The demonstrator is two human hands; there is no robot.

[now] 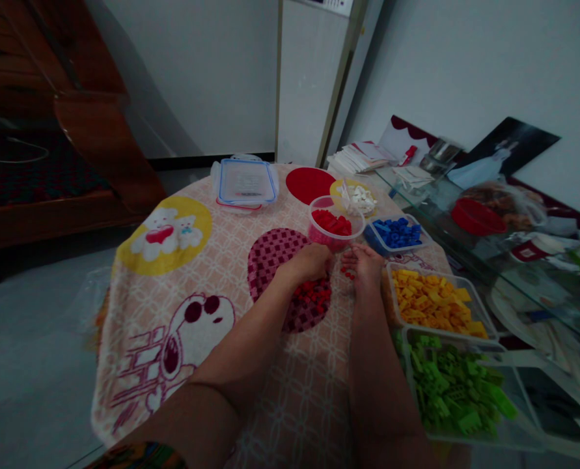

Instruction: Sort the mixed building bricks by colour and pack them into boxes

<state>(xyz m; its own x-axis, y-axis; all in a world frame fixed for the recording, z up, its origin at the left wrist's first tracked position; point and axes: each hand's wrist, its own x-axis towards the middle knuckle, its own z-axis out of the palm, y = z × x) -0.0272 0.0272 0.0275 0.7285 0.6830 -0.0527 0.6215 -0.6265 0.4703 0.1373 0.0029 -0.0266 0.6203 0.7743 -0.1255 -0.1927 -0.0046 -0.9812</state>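
My left hand (313, 262) is closed just in front of a round clear tub (312, 225) of red toy bricks (332, 223). Its fingertips point away from me, so what they hold, if anything, is hidden. Below it, a loose pile of small red bricks (313, 296) lies on the tablecloth, partly behind my left wrist. To the right, my right hand (366, 262) has its fingers curled, with a few small red bricks (348, 272) at them. The two hands are a short gap apart.
Along the right stand boxes of blue bricks (397, 233), yellow bricks (431, 303) and green bricks (458, 384). White pieces (360, 198) lie behind the tub. Lidded containers (247, 182) sit at the table's far edge. A cluttered glass table (470, 254) adjoins the right side.
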